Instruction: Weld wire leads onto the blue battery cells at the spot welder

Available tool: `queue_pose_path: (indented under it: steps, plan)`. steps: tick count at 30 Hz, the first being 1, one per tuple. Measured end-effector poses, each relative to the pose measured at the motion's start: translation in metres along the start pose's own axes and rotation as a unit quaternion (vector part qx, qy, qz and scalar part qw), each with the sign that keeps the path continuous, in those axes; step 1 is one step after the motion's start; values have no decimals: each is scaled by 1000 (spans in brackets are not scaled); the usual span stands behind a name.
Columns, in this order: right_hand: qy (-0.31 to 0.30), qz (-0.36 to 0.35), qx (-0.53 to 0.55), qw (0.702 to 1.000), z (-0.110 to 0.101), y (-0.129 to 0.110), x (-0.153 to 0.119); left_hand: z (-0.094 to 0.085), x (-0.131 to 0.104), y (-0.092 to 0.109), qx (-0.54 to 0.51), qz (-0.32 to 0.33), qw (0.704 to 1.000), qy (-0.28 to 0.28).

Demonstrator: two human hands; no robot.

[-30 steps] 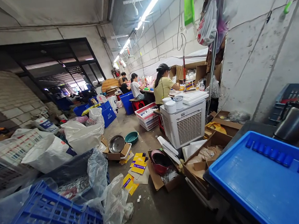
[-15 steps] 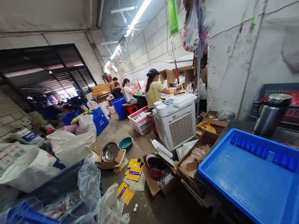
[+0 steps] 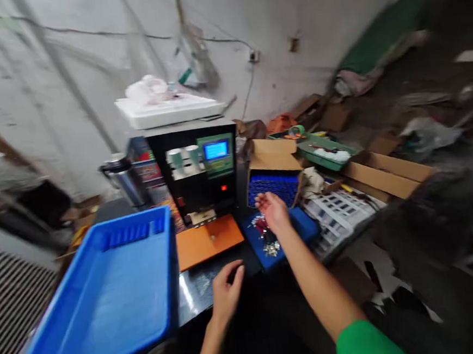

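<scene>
My left hand (image 3: 228, 288) is over the dark table edge, its thumb and index finger curved with a gap between them and nothing visible in it. My right hand (image 3: 272, 211) reaches over a blue mat (image 3: 263, 254), fingers bent; whether it holds anything is too blurred to tell. Below it lie small parts (image 3: 271, 245) with red and black pieces. Just behind stands an open cardboard box (image 3: 273, 148) of blue cylinders (image 3: 272, 188). A black machine (image 3: 160, 150) with a lit blue screen (image 3: 215, 150) stands behind an orange plate (image 3: 209, 242).
A large blue tray (image 3: 118, 295) at the left holds several blue cylinders in a row. Behind it stands a steel flask (image 3: 126, 180). To the right are a green tray (image 3: 325, 153), a long carton (image 3: 387, 176) and a white grid tray (image 3: 339, 210).
The view has swung right from the workshop and co-workers to the table with the machine. Both my hands have come into view. The blue tray now appears at the left.
</scene>
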State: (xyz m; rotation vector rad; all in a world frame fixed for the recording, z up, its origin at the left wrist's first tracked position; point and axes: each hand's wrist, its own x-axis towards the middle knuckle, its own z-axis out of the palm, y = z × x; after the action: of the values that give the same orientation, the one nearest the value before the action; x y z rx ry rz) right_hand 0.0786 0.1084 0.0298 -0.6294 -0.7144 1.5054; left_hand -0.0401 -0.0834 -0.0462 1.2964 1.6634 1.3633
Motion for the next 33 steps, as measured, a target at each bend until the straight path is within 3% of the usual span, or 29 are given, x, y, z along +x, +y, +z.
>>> queue_pose_path:
  steps: [1,3,8,11,16,23,28,33]
  plan:
    - [18,-3,14,1000,-14,-13,2,1,8,-3,6,4,1000,1]
    - [20,13,55,998,-20,-20,2,1,16,-3,8,2,1000,19]
    - [-11,56,96,994,4,-4,-12,1,22,23,11,28,991,128]
    - [-17,71,97,993,9,-2,-21,5,35,43,25,69,986,150]
    - [-36,86,100,991,17,3,-37,16,58,64,37,88,990,105]
    - [-33,98,86,991,29,23,-52,23,68,60,38,56,995,71]
    - [-69,86,3,994,21,27,-56,5,66,63,-5,28,998,56]
    - [-217,97,-126,963,11,29,-64,-25,65,71,20,9,1000,3]
